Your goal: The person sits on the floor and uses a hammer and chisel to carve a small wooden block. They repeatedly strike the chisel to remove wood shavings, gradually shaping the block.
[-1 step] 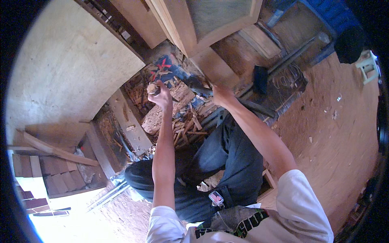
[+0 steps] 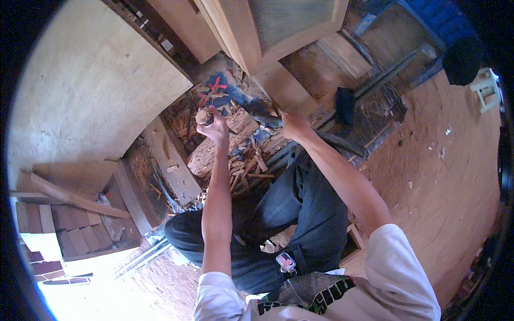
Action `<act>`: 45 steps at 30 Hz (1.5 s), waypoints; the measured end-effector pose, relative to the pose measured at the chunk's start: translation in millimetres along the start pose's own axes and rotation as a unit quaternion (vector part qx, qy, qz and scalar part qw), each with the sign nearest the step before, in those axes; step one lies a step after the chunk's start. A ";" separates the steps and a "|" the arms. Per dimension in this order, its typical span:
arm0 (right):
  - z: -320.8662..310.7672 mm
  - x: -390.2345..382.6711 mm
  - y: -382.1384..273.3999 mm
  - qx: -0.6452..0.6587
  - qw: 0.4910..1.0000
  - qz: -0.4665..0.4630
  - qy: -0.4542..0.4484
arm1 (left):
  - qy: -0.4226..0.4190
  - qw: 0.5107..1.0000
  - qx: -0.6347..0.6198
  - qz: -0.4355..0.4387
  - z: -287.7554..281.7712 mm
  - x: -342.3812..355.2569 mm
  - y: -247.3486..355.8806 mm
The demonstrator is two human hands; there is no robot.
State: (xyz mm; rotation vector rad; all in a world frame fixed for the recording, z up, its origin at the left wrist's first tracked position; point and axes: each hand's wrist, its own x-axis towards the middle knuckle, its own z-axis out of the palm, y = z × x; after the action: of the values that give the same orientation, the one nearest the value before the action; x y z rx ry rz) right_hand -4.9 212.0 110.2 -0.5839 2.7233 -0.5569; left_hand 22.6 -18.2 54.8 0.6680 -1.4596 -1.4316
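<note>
My left hand (image 2: 215, 130) is closed around a round-ended wooden handle (image 2: 202, 116). A short dark tip shows on the far side of the fist, and its kind is not clear. Under that hand lies a rough, chipped wooden block (image 2: 202, 159), with wood chips (image 2: 250, 167) scattered about it. To the right, my right hand (image 2: 293, 127) is closed at a dark, long tool (image 2: 264, 113) that reaches left toward the block. The fingers are mostly turned away, and the tool's exact kind cannot be made out.
A pale plywood sheet (image 2: 101, 80) leans at the left. A framed wooden panel (image 2: 297, 40) stands ahead, and a dark block (image 2: 344, 105) sits right of my right hand. Planks (image 2: 170, 160) lie near my left knee. A white stool (image 2: 486, 91) stands far right on the dirt floor.
</note>
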 end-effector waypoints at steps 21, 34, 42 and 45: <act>-86.4 12.6 -42.4 0.161 0.983 -0.058 -0.060 | -0.060 0.989 -0.109 -0.084 -15.6 34.4 -8.1; -71.2 -29.5 -35.7 0.213 0.970 0.071 -0.090 | -0.167 0.964 -0.129 -0.164 -32.3 39.2 -6.3; -55.2 -30.6 -40.6 0.283 0.940 0.138 -0.132 | -0.005 0.957 -0.228 -0.180 -27.8 46.8 1.5; -62.5 -30.2 -54.3 0.266 0.945 0.148 -0.122 | -0.113 0.964 -0.171 -0.170 -22.0 45.6 -0.6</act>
State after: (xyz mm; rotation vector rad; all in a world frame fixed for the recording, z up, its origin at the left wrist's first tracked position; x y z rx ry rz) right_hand 16.5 198.7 194.7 -0.0936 2.2273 -1.0095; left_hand 23.8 -68.2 62.5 0.5663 -1.2577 -2.0285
